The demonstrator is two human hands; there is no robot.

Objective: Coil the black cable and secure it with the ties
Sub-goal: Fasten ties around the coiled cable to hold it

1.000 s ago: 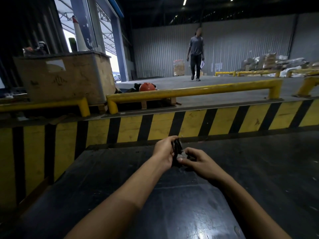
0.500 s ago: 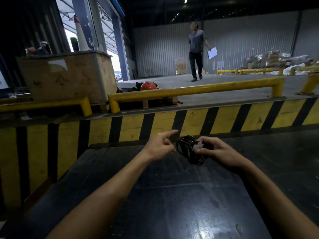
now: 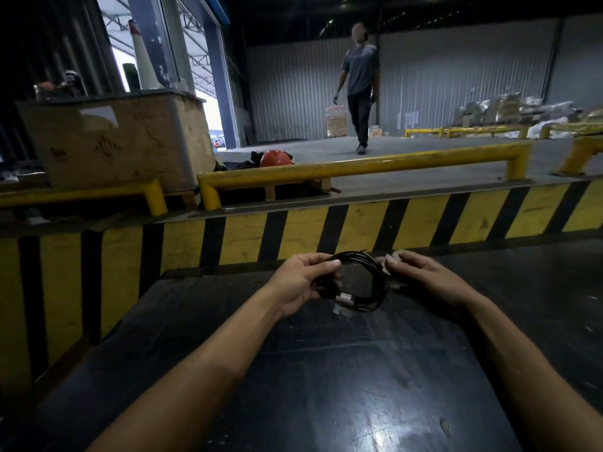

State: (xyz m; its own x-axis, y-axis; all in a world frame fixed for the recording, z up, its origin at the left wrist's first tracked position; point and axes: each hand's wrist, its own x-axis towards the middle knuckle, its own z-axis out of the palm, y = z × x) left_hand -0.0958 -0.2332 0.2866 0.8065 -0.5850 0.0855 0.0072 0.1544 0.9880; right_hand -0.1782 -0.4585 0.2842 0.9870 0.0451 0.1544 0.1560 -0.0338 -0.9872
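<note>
The black cable (image 3: 375, 282) is wound into a small round coil, held in the air just above the dark table (image 3: 326, 386). My left hand (image 3: 300, 282) grips the coil's left side, thumb on top. My right hand (image 3: 424, 282) pinches the coil's right side, with a pale scrap, perhaps a tie (image 3: 388, 261), at its fingertips. A silvery plug (image 3: 344, 300) shows at the coil's lower edge.
A yellow-and-black striped barrier (image 3: 359, 226) runs across just beyond the table. Behind it are yellow rails (image 3: 359, 166), a wooden crate (image 3: 114, 141) at left, and an orange helmet (image 3: 275, 158). A person (image 3: 359, 89) walks on the warehouse floor.
The coil first sat bunched between both hands. My left hand let go briefly, then took the coil's left side again. The coil now faces me, spread open. The person has walked closer.
</note>
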